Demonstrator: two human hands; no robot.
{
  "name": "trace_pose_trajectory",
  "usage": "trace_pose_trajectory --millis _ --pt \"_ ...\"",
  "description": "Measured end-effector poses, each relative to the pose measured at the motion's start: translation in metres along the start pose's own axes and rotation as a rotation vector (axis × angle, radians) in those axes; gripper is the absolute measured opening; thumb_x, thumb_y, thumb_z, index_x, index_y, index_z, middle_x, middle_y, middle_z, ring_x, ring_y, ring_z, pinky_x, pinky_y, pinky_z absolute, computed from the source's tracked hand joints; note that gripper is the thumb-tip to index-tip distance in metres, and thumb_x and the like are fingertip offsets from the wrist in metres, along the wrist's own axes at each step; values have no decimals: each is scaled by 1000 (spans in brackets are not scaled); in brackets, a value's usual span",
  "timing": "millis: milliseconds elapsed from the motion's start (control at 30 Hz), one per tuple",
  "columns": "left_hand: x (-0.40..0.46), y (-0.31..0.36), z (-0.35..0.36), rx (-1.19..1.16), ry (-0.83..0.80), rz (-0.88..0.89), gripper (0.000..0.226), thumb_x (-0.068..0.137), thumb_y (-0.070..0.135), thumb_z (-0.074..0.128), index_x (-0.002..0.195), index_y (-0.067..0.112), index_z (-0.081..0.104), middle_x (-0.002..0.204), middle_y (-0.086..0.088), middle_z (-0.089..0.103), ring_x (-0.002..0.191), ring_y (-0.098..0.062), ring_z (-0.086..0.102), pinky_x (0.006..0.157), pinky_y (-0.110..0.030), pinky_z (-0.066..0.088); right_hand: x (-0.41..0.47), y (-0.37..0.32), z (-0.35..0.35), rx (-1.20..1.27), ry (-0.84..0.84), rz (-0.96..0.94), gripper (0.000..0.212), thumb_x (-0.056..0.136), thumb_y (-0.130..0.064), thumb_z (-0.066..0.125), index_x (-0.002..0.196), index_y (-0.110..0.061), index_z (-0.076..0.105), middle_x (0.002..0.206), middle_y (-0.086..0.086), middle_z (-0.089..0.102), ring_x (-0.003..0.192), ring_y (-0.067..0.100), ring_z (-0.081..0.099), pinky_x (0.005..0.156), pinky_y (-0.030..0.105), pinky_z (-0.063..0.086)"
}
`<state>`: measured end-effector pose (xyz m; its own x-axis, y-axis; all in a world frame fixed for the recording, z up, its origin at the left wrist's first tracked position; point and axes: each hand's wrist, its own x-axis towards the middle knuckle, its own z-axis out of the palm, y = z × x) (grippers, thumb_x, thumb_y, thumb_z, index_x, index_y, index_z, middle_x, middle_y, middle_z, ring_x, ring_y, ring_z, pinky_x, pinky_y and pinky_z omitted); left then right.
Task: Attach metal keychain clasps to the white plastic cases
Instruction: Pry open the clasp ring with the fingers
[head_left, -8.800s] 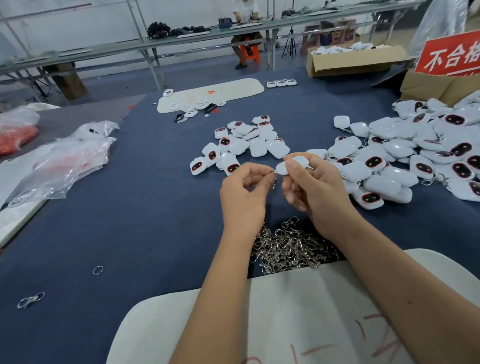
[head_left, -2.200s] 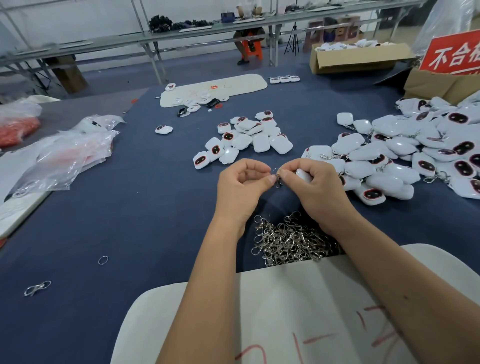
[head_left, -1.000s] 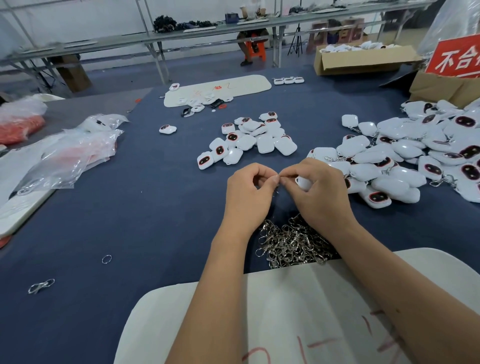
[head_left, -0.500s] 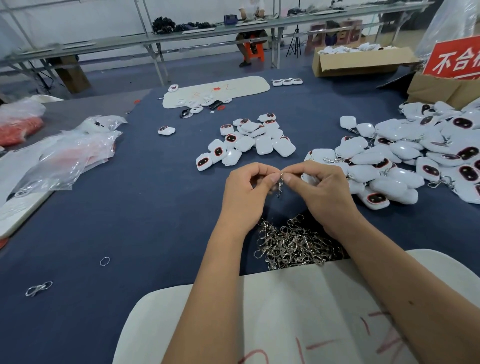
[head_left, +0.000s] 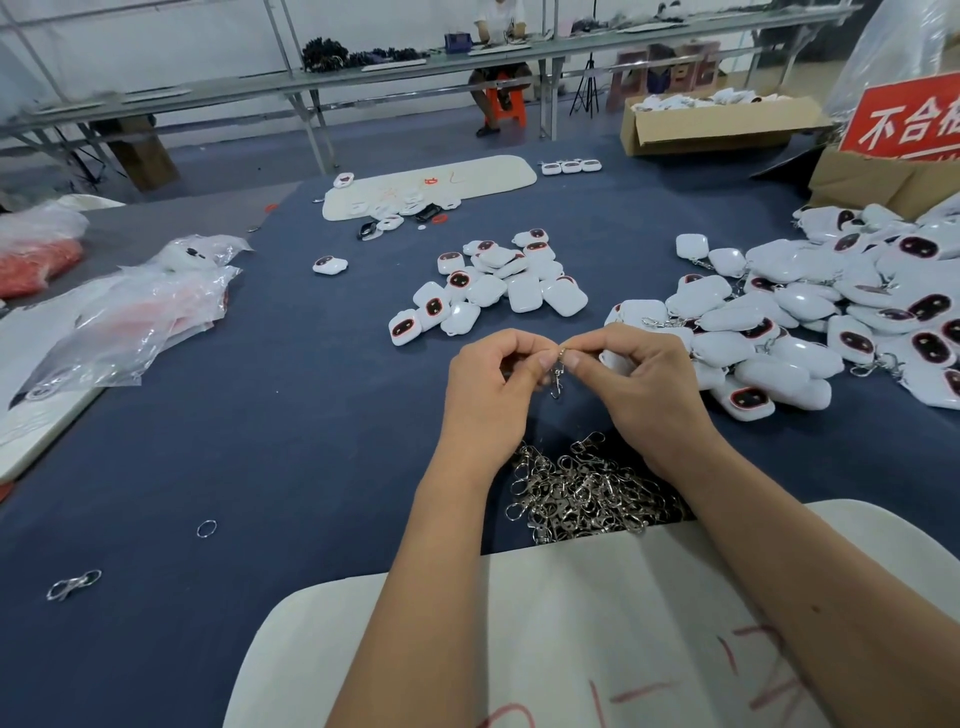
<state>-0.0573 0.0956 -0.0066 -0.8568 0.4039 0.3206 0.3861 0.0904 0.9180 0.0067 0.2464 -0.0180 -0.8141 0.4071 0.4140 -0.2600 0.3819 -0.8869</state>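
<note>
Metal clasp (head_left: 557, 375) hangs between both hands above the blue table (head_left: 260, 415); left hand (head_left: 488, 384) and right hand (head_left: 644, 389) each pinch its ring; white case (head_left: 613, 359) tucked in right palm; clasp pile (head_left: 582, 493) just below; loose cases (head_left: 493, 286) beyond.

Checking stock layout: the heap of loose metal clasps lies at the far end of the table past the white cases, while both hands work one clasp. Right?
Not quite. In the head view the heap of clasps lies near the person, just below the left hand and right hand, not beyond the white cases. Both hands do pinch one clasp.
</note>
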Motion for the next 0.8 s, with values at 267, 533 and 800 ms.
trace_pose_trajectory --millis 267,533,800 --pt "0 -1 0 46 -8 10 27 95 6 67 83 30 72 77 13 72 73 -5 64 80 -33 59 0 0 0 -4 -15 19 9 89 -6 78 91 -14 82 89 -5 78 89 10 71 87 22 50" --pt "0 1 -1 32 -2 17 24 94 6 68 84 27 73 77 12 72 72 -4 64 78 -30 58 0 -1 0 0 -16 21 10 89 -5 78 89 -15 82 88 -5 79 89 10 71 88 24 52" --pt "-3 3 2 227 20 88 19 97 7 63 86 22 70 83 12 68 80 -3 62 72 -12 46 -2 -4 -1 -67 -21 -21 10 89 -6 78 88 -16 82 86 -6 77 86 8 69 85 22 49"
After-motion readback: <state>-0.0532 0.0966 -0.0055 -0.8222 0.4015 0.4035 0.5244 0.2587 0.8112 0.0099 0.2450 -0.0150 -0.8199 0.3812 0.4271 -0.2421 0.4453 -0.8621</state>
